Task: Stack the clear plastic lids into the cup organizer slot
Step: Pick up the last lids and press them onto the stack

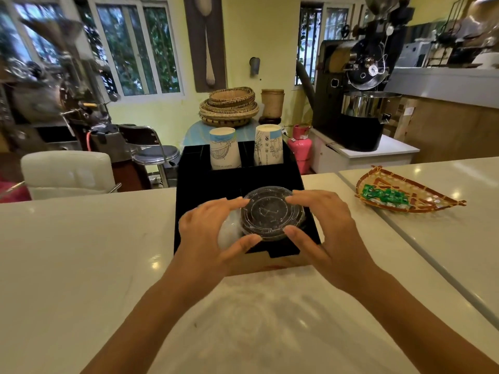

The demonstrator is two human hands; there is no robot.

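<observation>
A stack of clear plastic lids [271, 213] sits over the front right slot of the black cup organizer [199, 182] on the white counter. My left hand [208, 233] grips the stack's left side with thumb and fingers. My right hand [326, 228] grips its right side the same way. Under my left hand, in the front left slot, something white and blurred [229, 233] shows; I cannot tell what it is. Two stacks of upside-down paper cups [224, 148] [268, 145] stand in the organizer's back slots.
A woven tray [413, 209] with green-wrapped items lies on the counter to the right. A seam [405, 238] runs between two counter slabs. Beyond the counter are a white chair [67, 171], a stool, a pink gas cylinder [301, 149] and a coffee roaster [356, 90].
</observation>
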